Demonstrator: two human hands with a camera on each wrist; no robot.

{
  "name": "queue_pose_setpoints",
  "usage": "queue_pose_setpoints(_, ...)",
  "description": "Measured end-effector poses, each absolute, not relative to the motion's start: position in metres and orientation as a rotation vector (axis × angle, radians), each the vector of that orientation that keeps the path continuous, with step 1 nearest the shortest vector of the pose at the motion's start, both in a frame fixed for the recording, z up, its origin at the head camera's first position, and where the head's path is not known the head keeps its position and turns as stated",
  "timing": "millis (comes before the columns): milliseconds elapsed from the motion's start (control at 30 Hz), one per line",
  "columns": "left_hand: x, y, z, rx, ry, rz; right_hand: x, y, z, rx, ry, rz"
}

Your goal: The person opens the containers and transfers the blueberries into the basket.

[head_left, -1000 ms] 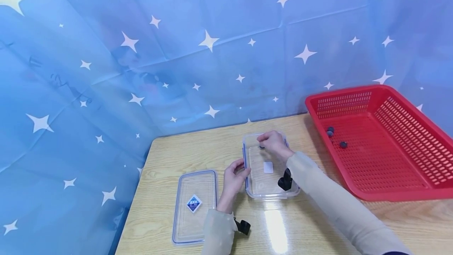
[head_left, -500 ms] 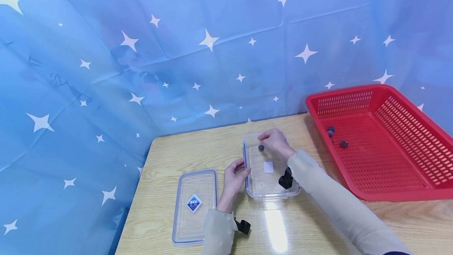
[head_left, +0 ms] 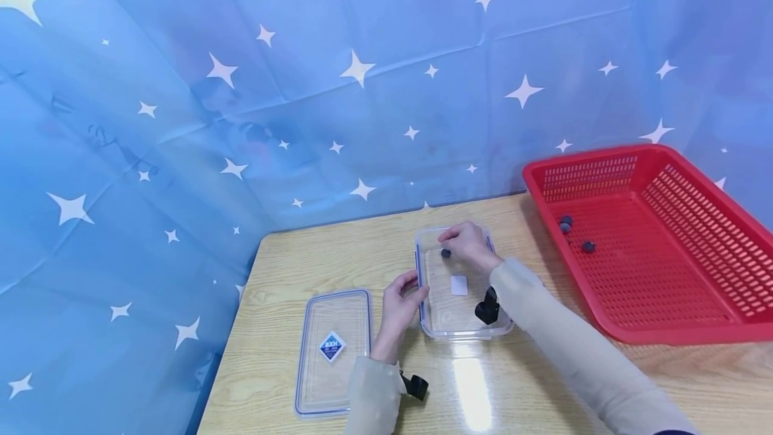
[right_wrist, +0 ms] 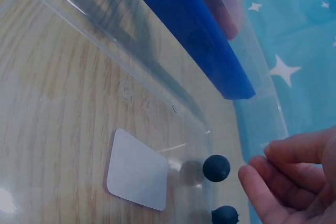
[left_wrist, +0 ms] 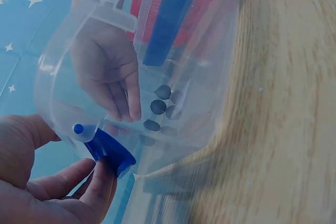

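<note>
A clear plastic food container [head_left: 439,327] with blue side clips stands on the table. My left hand [head_left: 398,307] holds its left side, thumb and fingers at the rim, fingertips against a blue clip [left_wrist: 113,153]. My right hand [head_left: 468,246] hovers over the container's far end. In the right wrist view its fingers are loosely bent with nothing between them, beside a blueberry [right_wrist: 216,168] and a second blueberry [right_wrist: 224,215]. Through the wall, the left wrist view shows a small group of blueberries [left_wrist: 158,107] on the bottom, with reflections beside them. A white square [head_left: 459,285] lies mid-container.
The container's clear lid [head_left: 308,381], with a blue seal and a BXH label, lies flat at left. A large red basket [head_left: 604,327] stands at right, with a few blueberries [head_left: 588,247] near its left side. A starry blue cloth [head_left: 302,86] hangs behind the table.
A blueberry half hidden under my right fingers one second ago now shows fully below them in the container. My right hand has barely shifted; the left stays at the rim.
</note>
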State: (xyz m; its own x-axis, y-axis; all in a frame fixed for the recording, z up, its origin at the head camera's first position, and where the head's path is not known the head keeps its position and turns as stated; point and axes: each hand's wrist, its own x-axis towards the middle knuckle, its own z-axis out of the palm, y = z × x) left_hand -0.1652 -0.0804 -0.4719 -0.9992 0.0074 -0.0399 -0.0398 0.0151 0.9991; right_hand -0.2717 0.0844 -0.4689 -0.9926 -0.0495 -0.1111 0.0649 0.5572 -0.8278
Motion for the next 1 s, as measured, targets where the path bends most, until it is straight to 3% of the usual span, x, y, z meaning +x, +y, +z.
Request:
queue_pose_setpoints(267,-0.165,-0.081,-0.471,-0.015,2.235,2.172,-0.273,0.082,-0.468,-0.008,2.632,-1.409)
queue_pose_setpoints(600,-0.178,-0.083,-0.501,-0.032,2.223,2.172,-0.27,0.078,-0.476,-0.07,2.607,-1.396)
queue_pose_setpoints(1000,-0.175,-0.081,-0.495,-0.068,2.241,2.148,-0.271,0.073,-0.484,-0.051,2.597,-1.378)
